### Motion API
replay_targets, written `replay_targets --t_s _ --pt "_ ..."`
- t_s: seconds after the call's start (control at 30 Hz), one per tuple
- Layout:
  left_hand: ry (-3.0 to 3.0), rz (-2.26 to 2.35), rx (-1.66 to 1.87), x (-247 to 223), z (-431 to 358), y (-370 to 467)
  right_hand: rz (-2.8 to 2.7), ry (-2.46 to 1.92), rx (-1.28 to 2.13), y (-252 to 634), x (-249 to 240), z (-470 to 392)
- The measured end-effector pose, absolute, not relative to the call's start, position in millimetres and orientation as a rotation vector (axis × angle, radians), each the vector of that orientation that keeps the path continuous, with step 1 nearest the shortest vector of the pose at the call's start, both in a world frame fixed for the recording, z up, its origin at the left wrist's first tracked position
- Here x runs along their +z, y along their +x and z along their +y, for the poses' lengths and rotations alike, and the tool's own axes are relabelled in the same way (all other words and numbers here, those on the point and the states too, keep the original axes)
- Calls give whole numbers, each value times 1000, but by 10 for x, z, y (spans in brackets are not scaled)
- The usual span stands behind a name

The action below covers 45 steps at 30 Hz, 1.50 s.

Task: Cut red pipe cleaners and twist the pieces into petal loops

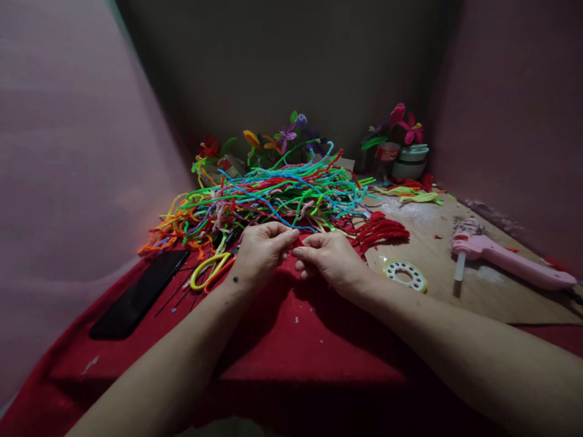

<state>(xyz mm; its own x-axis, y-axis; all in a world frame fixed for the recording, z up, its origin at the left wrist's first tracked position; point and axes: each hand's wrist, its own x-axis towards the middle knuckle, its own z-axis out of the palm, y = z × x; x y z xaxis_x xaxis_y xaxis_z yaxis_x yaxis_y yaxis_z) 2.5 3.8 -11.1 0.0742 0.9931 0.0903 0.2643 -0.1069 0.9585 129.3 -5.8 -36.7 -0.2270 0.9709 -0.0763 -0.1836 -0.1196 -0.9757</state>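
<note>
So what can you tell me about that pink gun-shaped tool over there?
The pink glue gun looks plastic and lies on its side on the brown board. A whitish, translucent stick juts from it toward the viewer; its handle points right, ending in a dark cord. Nobody is touching it.

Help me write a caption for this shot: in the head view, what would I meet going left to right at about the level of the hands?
Phone → scissors → left hand → right hand → disc → glue gun.
</note>
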Motion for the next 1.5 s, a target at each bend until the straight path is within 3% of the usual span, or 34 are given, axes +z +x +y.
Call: replay_targets --t_s 0.4,0.6,0.93,1.5 --pt "1308 1112 1058 -167 177 -62 -906 -848 1703 1353 -401 10" --pt "1084 958 734 -238 178 -77 -773 -733 1620 1363 -432 78" --pt "1086 904 558 -226 175 -32 -828 -824 1592 1330 -452 49" --pt "1484 955 868 -152 119 -47 -665 -816 1573 1399 -418 143"
